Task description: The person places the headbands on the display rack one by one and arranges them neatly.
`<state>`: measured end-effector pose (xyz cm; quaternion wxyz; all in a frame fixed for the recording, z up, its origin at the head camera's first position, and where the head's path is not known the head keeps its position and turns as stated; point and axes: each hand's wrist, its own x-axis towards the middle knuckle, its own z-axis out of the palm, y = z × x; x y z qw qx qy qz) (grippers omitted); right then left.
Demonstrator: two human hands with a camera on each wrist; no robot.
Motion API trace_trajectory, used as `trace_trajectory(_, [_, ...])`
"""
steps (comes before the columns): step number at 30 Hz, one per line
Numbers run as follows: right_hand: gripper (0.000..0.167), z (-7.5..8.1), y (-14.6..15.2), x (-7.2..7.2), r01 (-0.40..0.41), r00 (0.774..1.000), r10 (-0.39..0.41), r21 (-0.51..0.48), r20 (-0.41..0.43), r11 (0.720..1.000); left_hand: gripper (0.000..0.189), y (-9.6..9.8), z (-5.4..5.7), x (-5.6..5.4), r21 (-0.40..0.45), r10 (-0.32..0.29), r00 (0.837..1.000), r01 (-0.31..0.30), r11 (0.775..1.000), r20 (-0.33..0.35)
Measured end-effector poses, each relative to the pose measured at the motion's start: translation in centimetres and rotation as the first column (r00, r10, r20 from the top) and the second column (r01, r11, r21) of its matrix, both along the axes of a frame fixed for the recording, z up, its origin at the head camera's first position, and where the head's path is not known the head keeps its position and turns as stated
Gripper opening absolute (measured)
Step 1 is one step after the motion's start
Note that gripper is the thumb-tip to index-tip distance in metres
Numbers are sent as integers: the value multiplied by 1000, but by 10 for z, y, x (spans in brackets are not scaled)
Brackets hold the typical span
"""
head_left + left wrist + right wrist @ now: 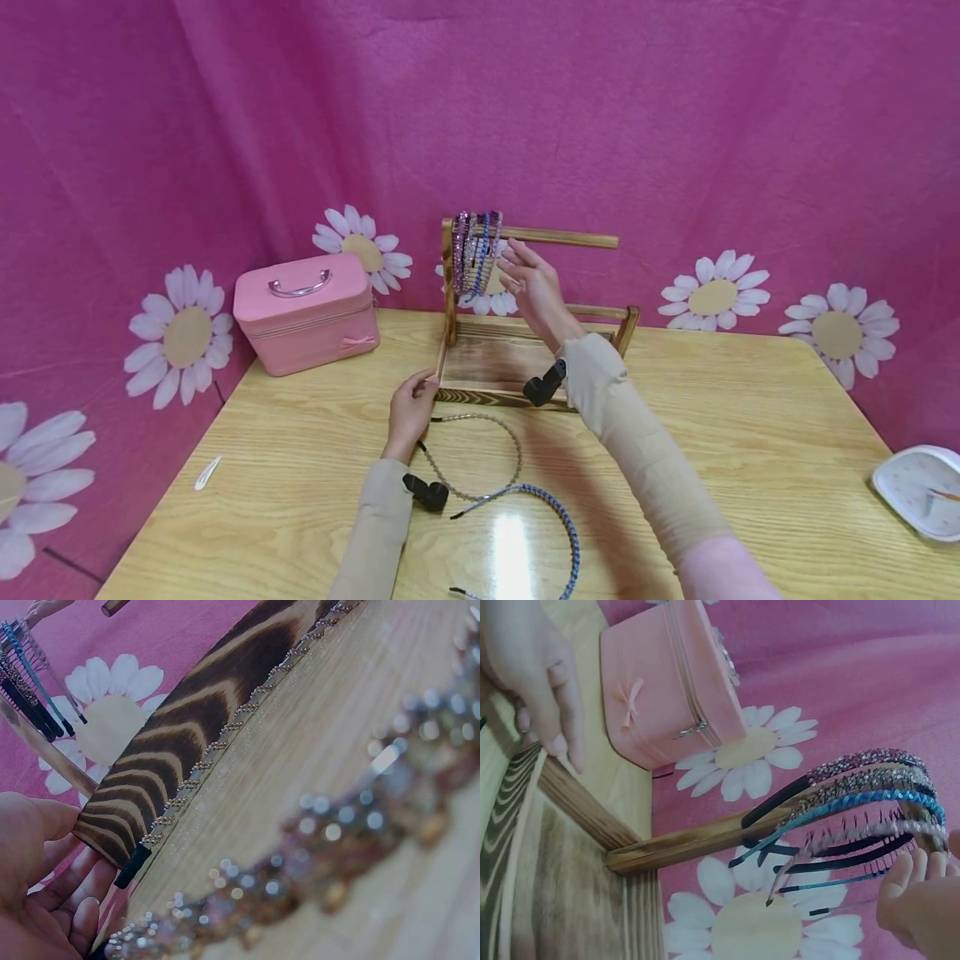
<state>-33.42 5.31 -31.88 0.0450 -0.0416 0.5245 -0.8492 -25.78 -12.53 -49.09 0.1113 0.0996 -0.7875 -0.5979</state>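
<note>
A wooden stand has a raised bar and a shallow tray base. Several sparkly headbands in purple, silver, blue and pink hang at the bar's left end. My right hand is beside the rightmost of them, fingers fairly straight; in the right wrist view its fingertips are close to the pink one, and contact is hard to tell. My left hand holds the front left corner of the base between thumb and fingers. In front lie a beaded headband and a blue wrapped headband.
A pink case with a metal handle stands at the back left. A white hair clip lies near the table's left edge. At the far right is a white dish. A pink flowered curtain hangs behind the table.
</note>
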Motion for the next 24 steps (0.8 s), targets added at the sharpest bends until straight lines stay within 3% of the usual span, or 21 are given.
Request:
trace_trajectory(10, [54,-23,13,15,-29,1000,29,39,5,999,28,1,1,1,1,4,1000,-4,1000,-11])
trace_trajectory(18, [55,-52,23,40,-119,993,120,100,-9,988,29,1,0,1,-14,-4,1000,4,1000,2])
trace_trajectory(24, [54,-76,38,62,-210,978,209,204,27,956,29,2,1,2,-20,-1,1000,1,1000,2])
